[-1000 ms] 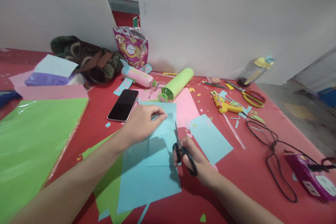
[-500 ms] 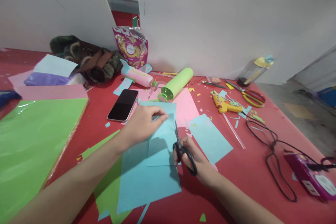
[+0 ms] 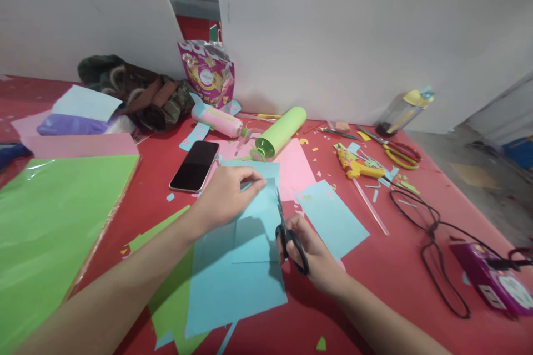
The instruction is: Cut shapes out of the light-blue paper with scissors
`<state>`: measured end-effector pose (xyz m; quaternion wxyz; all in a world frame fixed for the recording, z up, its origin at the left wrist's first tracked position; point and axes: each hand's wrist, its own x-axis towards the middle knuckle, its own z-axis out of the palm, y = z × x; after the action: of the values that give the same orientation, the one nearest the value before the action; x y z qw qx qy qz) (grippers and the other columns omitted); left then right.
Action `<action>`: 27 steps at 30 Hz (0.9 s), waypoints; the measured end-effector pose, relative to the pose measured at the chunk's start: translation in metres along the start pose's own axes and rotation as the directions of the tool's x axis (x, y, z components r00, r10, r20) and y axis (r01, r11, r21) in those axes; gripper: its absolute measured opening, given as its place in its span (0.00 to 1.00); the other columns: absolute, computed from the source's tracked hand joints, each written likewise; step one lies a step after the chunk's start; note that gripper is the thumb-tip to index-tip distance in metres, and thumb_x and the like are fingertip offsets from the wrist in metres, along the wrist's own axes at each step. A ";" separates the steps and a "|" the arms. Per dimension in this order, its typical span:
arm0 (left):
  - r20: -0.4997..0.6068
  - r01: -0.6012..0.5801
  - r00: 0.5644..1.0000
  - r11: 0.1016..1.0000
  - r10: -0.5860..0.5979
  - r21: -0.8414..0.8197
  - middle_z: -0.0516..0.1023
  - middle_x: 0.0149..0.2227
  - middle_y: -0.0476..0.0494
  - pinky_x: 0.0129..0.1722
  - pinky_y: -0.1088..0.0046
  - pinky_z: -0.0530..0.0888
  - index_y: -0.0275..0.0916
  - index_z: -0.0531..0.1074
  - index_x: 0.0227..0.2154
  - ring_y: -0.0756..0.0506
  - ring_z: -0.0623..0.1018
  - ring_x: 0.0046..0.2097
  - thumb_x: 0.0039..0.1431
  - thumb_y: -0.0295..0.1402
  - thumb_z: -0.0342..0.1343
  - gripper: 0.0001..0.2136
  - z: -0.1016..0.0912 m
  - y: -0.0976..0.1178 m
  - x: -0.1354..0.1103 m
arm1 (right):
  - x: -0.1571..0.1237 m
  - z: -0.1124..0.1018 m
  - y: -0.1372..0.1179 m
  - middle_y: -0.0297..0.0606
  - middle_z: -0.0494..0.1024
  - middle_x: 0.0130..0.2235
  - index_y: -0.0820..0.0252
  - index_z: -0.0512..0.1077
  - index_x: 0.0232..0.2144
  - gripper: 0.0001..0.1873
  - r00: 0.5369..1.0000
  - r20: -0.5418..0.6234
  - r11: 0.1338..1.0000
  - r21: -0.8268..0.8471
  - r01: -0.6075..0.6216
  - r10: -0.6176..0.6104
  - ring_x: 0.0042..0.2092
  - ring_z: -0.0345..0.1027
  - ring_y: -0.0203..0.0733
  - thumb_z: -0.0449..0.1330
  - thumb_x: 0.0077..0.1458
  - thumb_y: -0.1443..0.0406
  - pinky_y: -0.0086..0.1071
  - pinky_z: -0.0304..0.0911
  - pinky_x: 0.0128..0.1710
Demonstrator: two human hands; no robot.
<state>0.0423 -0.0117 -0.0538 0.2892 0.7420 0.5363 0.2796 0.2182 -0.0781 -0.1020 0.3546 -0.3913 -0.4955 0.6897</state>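
Between thumb and fingertips, my left hand (image 3: pixel 227 194) pinches a light-blue sheet of paper (image 3: pixel 256 233) near its upper right part. My right hand (image 3: pixel 310 249) has its fingers through the black handles of a pair of scissors (image 3: pixel 292 249). The blades point away from me and meet the right edge of that sheet, just right of my left fingertips. Beneath lies a larger blue sheet (image 3: pixel 237 299), with a green sheet (image 3: pixel 172 305) under its left side. Another blue piece (image 3: pixel 333 213) lies to the right of the scissors.
A phone (image 3: pixel 195 165) lies left of my left hand. Behind are a green paper-wrapped bottle (image 3: pixel 283 130) and a pink one (image 3: pixel 219 121). On the right are a yellow glue gun (image 3: pixel 360 169), larger scissors (image 3: pixel 400 152), a cable and a purple power strip (image 3: pixel 493 277). Green sheets (image 3: pixel 58 222) lie left.
The scissor handles have drawn slightly closer together, and the blades look more closed at the paper's edge. My left hand stays in place on the sheet.
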 end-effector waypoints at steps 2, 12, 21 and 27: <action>0.001 0.012 1.000 1.000 -0.012 -0.003 0.77 0.27 0.48 0.32 0.77 0.67 0.35 0.73 0.26 0.48 0.74 0.31 0.52 0.35 0.50 0.10 0.000 0.000 0.000 | 0.000 0.000 0.001 0.25 0.60 0.22 0.55 0.55 0.26 0.21 1.000 -0.004 1.000 0.013 -0.003 0.003 0.23 0.57 0.31 0.57 0.43 0.47 0.27 0.51 0.22; -0.024 0.004 1.000 1.000 -0.004 -0.014 0.77 0.27 0.48 0.32 0.76 0.68 0.35 0.72 0.25 0.48 0.74 0.31 0.52 0.35 0.50 0.10 0.000 0.000 0.000 | -0.001 -0.002 0.001 0.27 0.61 0.24 0.55 0.54 0.27 0.21 0.998 0.051 1.000 0.007 0.028 -0.028 0.26 0.58 0.33 0.54 0.45 0.47 0.29 0.53 0.27; -0.055 -0.033 0.998 0.999 0.033 -0.003 0.77 0.26 0.49 0.30 0.77 0.68 0.36 0.72 0.24 0.48 0.73 0.29 0.52 0.36 0.50 0.10 0.001 -0.001 -0.001 | -0.002 -0.002 -0.002 0.28 0.60 0.25 0.55 0.53 0.28 0.21 0.995 0.098 0.999 -0.010 0.032 -0.031 0.28 0.57 0.35 0.53 0.46 0.46 0.31 0.51 0.28; -0.042 -0.044 0.998 0.999 0.044 -0.001 0.77 0.25 0.49 0.30 0.77 0.68 0.36 0.73 0.25 0.49 0.73 0.29 0.52 0.34 0.50 0.09 0.004 0.001 -0.001 | -0.001 -0.002 0.000 0.28 0.61 0.25 0.55 0.53 0.28 0.21 0.996 0.091 1.000 -0.010 0.019 -0.018 0.27 0.57 0.34 0.53 0.47 0.47 0.31 0.52 0.28</action>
<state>0.0455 -0.0131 -0.0560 0.2722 0.7472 0.5258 0.3019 0.2204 -0.0785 -0.1020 0.3360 -0.3567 -0.5187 0.7006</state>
